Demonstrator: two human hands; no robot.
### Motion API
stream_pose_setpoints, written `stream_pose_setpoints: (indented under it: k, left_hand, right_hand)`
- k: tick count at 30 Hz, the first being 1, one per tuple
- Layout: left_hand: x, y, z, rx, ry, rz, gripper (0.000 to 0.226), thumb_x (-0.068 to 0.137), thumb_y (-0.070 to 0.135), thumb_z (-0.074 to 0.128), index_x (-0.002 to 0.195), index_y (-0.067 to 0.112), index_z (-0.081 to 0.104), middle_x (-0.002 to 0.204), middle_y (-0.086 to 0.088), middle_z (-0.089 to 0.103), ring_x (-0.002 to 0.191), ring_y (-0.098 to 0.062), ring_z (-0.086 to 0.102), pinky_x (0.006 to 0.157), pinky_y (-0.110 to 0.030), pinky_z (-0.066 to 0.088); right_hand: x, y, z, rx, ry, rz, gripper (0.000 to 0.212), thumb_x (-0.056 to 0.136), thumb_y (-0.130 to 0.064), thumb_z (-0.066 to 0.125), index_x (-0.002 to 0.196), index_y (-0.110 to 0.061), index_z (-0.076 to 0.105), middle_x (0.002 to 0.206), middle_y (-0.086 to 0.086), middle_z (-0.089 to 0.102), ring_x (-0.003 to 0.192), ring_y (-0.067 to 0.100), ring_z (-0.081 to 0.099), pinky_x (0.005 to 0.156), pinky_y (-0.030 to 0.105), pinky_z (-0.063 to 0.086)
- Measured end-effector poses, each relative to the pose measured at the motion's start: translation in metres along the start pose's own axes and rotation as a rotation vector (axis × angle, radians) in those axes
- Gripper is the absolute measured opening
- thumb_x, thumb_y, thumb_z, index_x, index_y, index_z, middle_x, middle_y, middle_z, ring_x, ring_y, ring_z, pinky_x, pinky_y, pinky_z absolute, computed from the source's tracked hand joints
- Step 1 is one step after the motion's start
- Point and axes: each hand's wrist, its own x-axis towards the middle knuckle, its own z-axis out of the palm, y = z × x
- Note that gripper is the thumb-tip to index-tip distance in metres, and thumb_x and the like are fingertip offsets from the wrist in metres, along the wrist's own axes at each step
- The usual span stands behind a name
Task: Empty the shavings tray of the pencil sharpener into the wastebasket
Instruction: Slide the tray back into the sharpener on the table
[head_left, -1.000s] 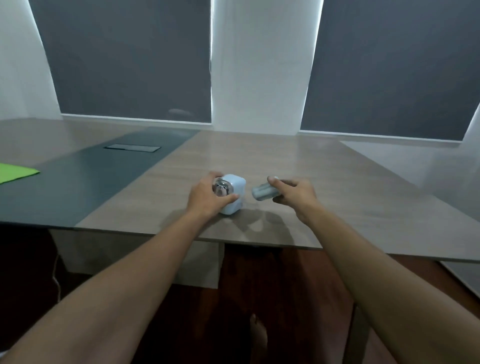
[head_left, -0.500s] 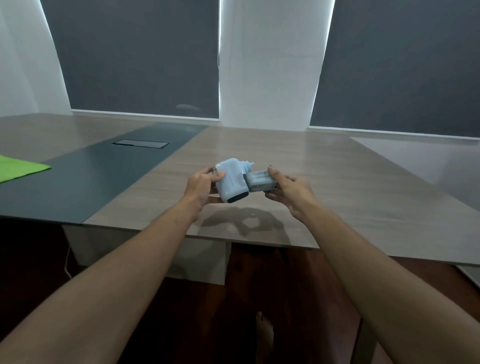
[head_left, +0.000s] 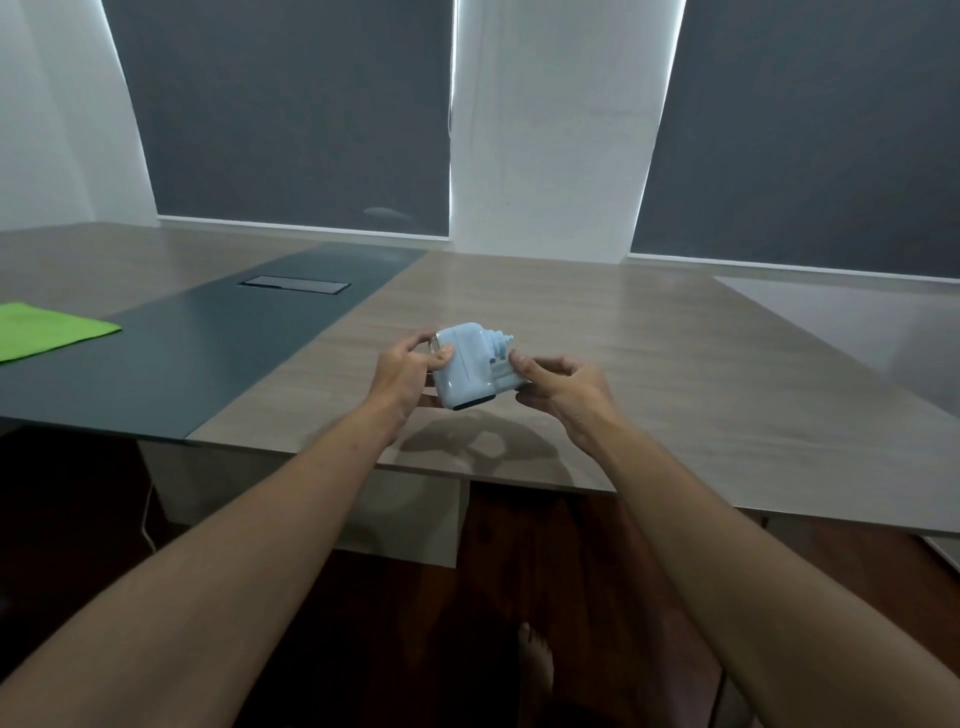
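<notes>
A pale blue pencil sharpener (head_left: 464, 366) is held tilted a little above the wooden table (head_left: 649, 374), near its front edge. My left hand (head_left: 408, 371) grips the sharpener's left side, thumb on its top face. My right hand (head_left: 558, 389) pinches the translucent shavings tray (head_left: 505, 375), which sits against the sharpener's right side, partly inside the body. The blue crank stub (head_left: 500, 344) sticks out above the tray. No wastebasket is in view.
A green sheet (head_left: 47, 332) lies at the table's left edge on a dark inlay (head_left: 171, 358) with a cable hatch (head_left: 294, 285). Dark blinds and white wall stand behind. Below the table edge are dark floor and a bare foot (head_left: 535, 657).
The sharpener stood on the table with the tray held apart in my right hand. Now both are lifted and tilted, and the tray is pressed against the sharpener's side.
</notes>
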Motion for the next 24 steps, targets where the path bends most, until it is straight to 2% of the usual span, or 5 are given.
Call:
stream_pose_setpoints:
  k: [5,13,16,18,24]
  left_hand:
    - [0.0,0.0,0.003,-0.012,0.029,0.029,0.036,0.086,0.012,0.062,0.121,0.016,0.062,0.105,-0.014,0.065,0.093,-0.031,0.065,0.055,-0.036,0.057]
    - [-0.007,0.001,-0.021,0.07,0.133,0.095,0.038,0.082,0.015,0.07,0.119,0.019,0.062,0.113,-0.02,0.065,0.104,-0.037,0.066,0.061,-0.044,0.061]
    - [-0.01,0.003,-0.037,0.237,0.259,0.19,0.044,0.073,0.028,0.076,0.116,0.025,0.064,0.095,-0.008,0.067,0.096,-0.03,0.068,0.075,-0.049,0.061]
    - [-0.013,0.004,-0.05,0.405,0.361,0.263,0.044,0.07,0.035,0.076,0.112,0.03,0.065,0.091,0.0,0.067,0.09,-0.025,0.069,0.083,-0.041,0.058]
    - [-0.01,-0.003,-0.081,0.676,0.522,0.307,0.05,0.07,0.038,0.077,0.117,0.031,0.06,0.112,-0.01,0.065,0.102,-0.03,0.063,0.085,-0.032,0.048]
  right_hand:
    - [-0.004,0.002,0.023,-0.092,0.042,0.039,0.047,0.086,-0.054,0.063,0.105,-0.011,0.072,0.11,0.002,0.074,0.1,0.023,0.069,0.085,0.04,0.061]
    - [-0.018,-0.009,0.048,-0.245,-0.05,0.128,0.053,0.096,-0.056,0.039,0.12,-0.021,0.07,0.124,-0.008,0.062,0.104,0.025,0.062,0.086,0.041,0.058]
    - [-0.019,-0.012,0.065,-0.277,-0.063,0.117,0.055,0.096,-0.055,0.038,0.13,-0.021,0.064,0.125,-0.001,0.057,0.102,0.025,0.063,0.082,0.038,0.059]
    - [-0.018,-0.012,0.075,-0.275,-0.069,0.111,0.055,0.095,-0.055,0.039,0.13,-0.022,0.064,0.129,0.002,0.057,0.102,0.024,0.064,0.079,0.038,0.059]
    - [-0.012,-0.006,0.087,-0.32,-0.058,0.104,0.055,0.096,-0.055,0.037,0.133,-0.023,0.063,0.123,0.001,0.057,0.105,0.025,0.063,0.088,0.043,0.058]
